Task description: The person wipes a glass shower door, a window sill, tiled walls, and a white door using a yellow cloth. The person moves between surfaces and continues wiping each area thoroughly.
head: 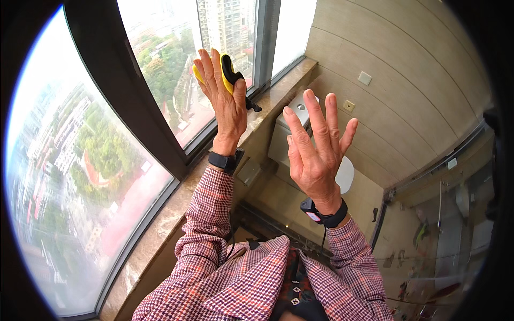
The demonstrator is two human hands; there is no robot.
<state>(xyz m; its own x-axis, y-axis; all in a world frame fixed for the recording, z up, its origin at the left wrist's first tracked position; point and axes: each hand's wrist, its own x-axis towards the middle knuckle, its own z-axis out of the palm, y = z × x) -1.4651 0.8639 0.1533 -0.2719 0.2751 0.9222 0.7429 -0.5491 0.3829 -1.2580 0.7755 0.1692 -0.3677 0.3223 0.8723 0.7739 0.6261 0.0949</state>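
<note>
My left hand (225, 106) is raised with its palm turned away from me, over a yellow and black cleaning cloth (227, 70). The thumb lies against the cloth's black side, and a dark end of it hangs down near the stone sill. Behind the cloth, in my line of sight, is a window pane (160, 72); whether the cloth touches this pane or a clear panel nearer to me, I cannot tell. To the right, my right hand (319, 156) is up with fingers spread and nothing in it. Its palm is hidden.
A brown marble sill (160, 236) runs beneath dark window frames (116, 80). Beyond my right hand are a toilet cistern (281, 140) with a round flush button, a white toilet seat (345, 175) and a tiled wall (385, 52). Reflective glass (433, 240) stands at the right.
</note>
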